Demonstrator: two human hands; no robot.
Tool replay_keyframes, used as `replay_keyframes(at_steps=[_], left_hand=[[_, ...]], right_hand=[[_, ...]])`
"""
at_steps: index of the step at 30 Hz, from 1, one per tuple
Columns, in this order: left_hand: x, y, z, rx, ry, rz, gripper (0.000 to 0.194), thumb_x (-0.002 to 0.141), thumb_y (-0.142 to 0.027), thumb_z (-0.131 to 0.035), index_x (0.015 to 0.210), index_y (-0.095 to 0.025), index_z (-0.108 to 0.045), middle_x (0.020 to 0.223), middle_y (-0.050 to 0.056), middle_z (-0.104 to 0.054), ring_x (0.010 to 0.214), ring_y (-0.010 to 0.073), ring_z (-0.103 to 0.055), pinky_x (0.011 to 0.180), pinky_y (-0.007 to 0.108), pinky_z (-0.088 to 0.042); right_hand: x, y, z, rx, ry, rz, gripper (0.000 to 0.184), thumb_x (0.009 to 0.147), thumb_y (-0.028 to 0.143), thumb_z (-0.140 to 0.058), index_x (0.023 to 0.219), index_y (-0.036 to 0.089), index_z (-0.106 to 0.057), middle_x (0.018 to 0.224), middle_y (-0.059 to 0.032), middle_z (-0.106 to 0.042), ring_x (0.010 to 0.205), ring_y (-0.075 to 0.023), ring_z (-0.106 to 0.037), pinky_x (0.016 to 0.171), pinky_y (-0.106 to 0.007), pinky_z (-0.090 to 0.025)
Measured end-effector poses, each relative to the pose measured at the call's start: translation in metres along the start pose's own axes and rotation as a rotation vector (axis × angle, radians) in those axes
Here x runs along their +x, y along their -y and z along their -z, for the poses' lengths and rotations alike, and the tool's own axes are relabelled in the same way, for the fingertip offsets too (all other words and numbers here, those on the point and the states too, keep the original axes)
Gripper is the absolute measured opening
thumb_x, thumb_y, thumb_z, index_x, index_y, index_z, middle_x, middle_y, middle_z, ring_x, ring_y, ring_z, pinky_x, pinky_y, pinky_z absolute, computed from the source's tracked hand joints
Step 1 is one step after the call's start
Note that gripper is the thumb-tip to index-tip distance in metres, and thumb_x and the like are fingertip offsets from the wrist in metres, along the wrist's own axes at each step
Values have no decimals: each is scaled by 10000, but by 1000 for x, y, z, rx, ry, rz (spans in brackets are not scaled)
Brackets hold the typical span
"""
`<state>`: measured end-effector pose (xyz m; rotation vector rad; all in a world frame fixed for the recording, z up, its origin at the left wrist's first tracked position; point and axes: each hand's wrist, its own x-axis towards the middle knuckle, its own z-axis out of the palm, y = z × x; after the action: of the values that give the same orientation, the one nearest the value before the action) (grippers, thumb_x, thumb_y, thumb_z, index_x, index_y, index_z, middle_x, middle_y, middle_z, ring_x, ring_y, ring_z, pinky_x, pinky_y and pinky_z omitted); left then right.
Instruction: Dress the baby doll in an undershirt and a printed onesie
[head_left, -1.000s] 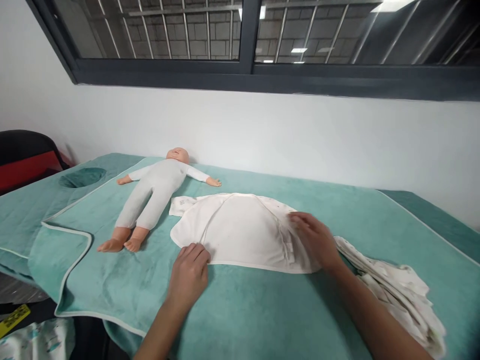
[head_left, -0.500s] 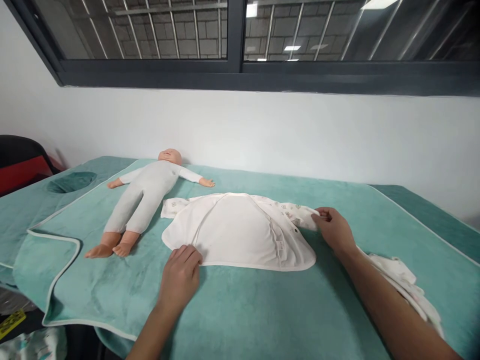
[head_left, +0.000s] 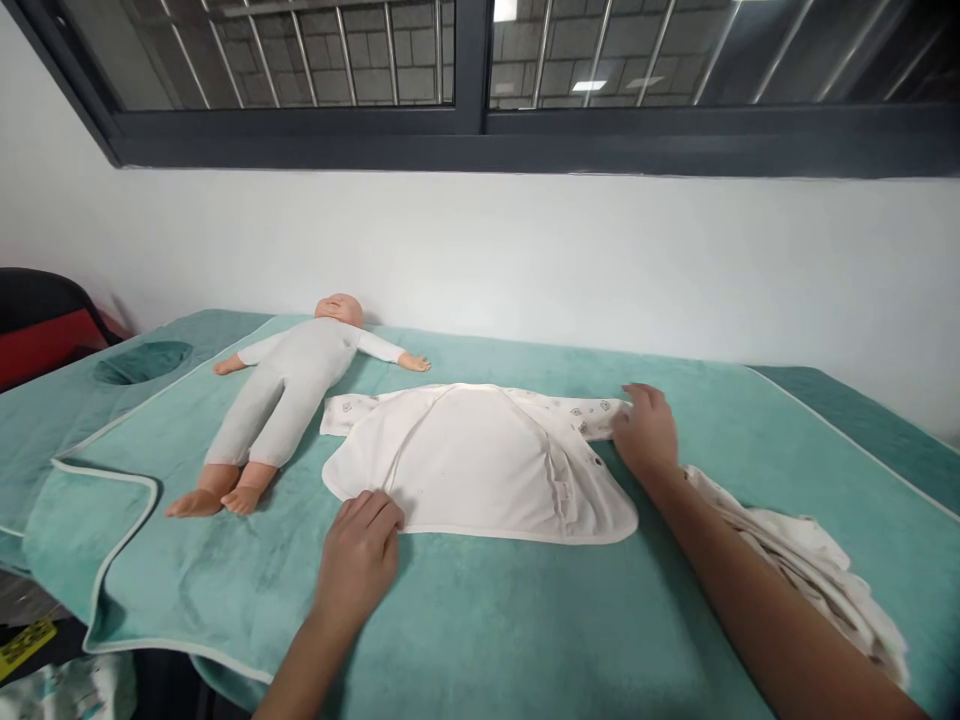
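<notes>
A white baby shirt lies spread out with its plain inner side up and its patterned sleeves stretched to both sides. My left hand is at its lower hem on the left, fingers bent and closed on the cloth edge; the thumb is hidden. At the end of the right sleeve, my right hand rests with fingers stretched out, touching the cuff and partly covering it. A baby doll in a white bodysuit lies on its back to the left, arms spread.
A teal padded cover lies under everything. Crumpled white clothing sits at the right, partly behind my right forearm. A red and black chair stands at far left. Behind are a white wall and a barred window.
My right hand moved from the shirt's right side out to the sleeve, drew it straight outward, then loosened its pinch on the cuff. My left hand stayed at the hem.
</notes>
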<state>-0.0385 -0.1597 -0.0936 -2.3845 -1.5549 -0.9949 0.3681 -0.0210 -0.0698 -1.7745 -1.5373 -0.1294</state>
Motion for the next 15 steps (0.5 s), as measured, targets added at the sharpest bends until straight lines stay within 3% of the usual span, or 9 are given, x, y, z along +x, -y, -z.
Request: replay_keyframes(at_steps=[3,7,10,15], left_hand=[[1,0,0,1,15,0,269,821,11,-392,678,-186,-506,688,20,-529,700,171,-458,662,327,-371],[2,1,0,8,27,1,269,826,6,-392,685,-187,-515,694,23,-541,707,172,-464,669,330,-380],[2,0,0,12,23,5,263,816,5,-399,681,-188,-518,694,24,-543,709,175,-472,667,330,-387],[0,-1,2,-56,-64,25,251,841,-6,-400,737,-186,-543,760,36,-581,758,181,-503,694,329,-428]], right_hand=[[-15,31,-12,-3,224,287,466,920,286,-381,1350,163,-512,1411,-137,-522,1325,-260,-455,1117,-446,-348],[-21,43,-25,-97,565,397,558,984,450,-267,1428,153,-434,1499,-132,-437,1398,-253,-378,1146,-471,-293],[-11,19,-24,-265,594,336,576,987,443,-247,1443,122,-395,1552,-160,-337,1452,-270,-270,1147,-527,-244],[2,-19,-12,-397,536,220,563,977,417,-275,1430,106,-400,1543,-173,-349,1453,-271,-265,1132,-524,-264]])
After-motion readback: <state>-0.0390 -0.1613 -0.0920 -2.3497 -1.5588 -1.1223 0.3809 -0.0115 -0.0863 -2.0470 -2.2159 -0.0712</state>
